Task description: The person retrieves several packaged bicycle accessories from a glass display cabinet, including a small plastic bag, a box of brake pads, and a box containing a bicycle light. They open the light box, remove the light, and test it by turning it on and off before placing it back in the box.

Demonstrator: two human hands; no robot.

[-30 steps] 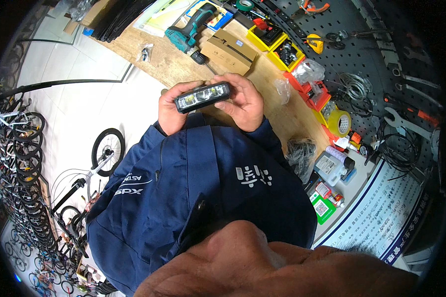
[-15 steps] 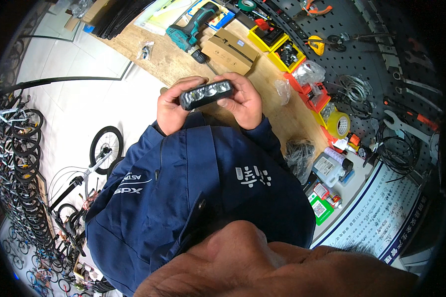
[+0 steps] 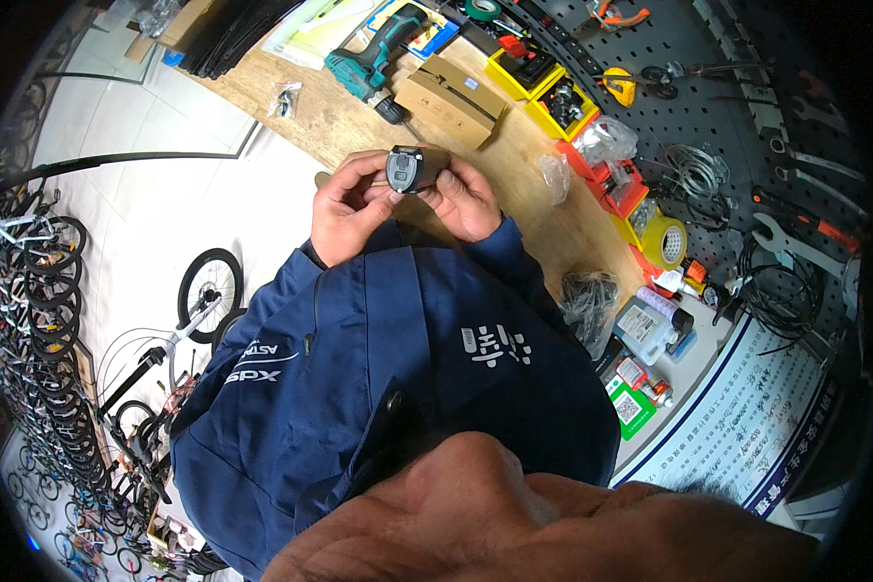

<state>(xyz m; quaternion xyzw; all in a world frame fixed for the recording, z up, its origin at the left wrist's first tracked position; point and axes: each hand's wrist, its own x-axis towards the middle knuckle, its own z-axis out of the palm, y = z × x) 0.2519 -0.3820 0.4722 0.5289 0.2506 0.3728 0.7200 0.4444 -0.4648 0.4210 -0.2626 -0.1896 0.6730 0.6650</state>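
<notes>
Between my two hands is a black bike light (image 3: 415, 171), its narrow end with grey buttons turned into sight and its row of lenses turned away. My right hand (image 3: 468, 202) wraps round its right side, thumb along the body. At the buttoned end, my left hand (image 3: 344, 211) grips with bent fingers and its thumb against the lower edge. Just beyond them on the wooden workbench (image 3: 301, 141) are a brown cardboard box (image 3: 451, 100) and a teal cordless drill (image 3: 364, 70), its bit pointing toward the hands.
Yellow bins (image 3: 561, 105) and red bins (image 3: 606, 179) line the bench's right edge under a dark pegboard (image 3: 708, 107) with tools. Yellow tape (image 3: 662, 242), plastic wrap (image 3: 589, 308) and a bottle (image 3: 642, 328) lie nearer. Bicycles (image 3: 209, 291) stand at left.
The bike light has been turned in my hands: its lens row faced me before, and now its buttoned end does. My left fingers have shifted to that end.
</notes>
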